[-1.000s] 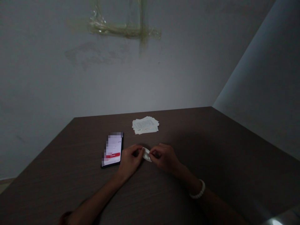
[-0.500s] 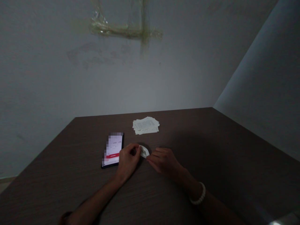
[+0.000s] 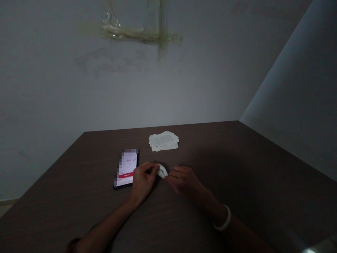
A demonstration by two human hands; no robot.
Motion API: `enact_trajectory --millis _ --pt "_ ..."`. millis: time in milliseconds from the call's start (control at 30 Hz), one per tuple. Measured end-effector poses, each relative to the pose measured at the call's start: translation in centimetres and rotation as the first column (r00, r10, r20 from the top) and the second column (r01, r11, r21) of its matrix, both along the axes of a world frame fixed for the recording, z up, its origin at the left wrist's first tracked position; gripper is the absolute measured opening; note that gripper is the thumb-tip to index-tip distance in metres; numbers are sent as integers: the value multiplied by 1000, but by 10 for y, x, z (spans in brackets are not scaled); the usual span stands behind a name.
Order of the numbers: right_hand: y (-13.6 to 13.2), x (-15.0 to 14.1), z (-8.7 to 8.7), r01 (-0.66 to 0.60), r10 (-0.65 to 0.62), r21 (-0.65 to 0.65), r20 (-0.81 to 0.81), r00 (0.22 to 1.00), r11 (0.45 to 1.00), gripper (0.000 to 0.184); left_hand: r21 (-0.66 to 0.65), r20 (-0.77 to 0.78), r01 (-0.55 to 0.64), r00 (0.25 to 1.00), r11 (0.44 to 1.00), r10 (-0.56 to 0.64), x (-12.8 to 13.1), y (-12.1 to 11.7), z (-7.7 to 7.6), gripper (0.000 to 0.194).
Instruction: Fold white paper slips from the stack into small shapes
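Observation:
Between my hands is a small piece of white paper, bent or folded. My left hand pinches its upper left end between thumb and fingers. The lower right end is pinched by my right hand, whose other fingers are curled in. A beaded bracelet circles my right wrist. Just left of my left hand lies a phone with a lit screen, a timer and a red bar on it. Beyond the hands rests a loose stack of printed paper slips.
The dark wooden table meets a grey wall at its back edge. Yellowed tape sticks to the wall above. A second wall surface slants along the right side. Something bright shows at the bottom right corner.
The phone's timer digits have changed. Both hands keep their pinch on the paper in nearly the same place, with only slight finger movement.

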State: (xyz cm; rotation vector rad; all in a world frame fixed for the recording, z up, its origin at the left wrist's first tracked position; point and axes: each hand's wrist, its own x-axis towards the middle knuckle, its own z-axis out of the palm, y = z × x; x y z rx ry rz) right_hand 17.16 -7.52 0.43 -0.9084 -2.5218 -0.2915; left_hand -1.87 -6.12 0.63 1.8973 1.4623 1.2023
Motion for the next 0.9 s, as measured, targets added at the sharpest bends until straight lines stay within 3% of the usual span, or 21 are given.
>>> enact_trajectory --millis 200,633,767,900 --pt "3 2 -3 31 -28 38 -75 997 999 14 -8 -14 -57 998 998 57 0 3 -2 27" --pt "6 5 -1 91 -93 -19 -165 982 996 13 -49 -4 -37 999 998 37 -1 3 0 36" --pt "13 16 2 230 -243 -99 -148 959 968 15 -67 -48 -24 999 997 21 -2 3 -1 35" --pt "28 40 2 466 -484 -164 -98 869 869 15 -63 -84 -17 996 998 12 -2 5 -3 34"
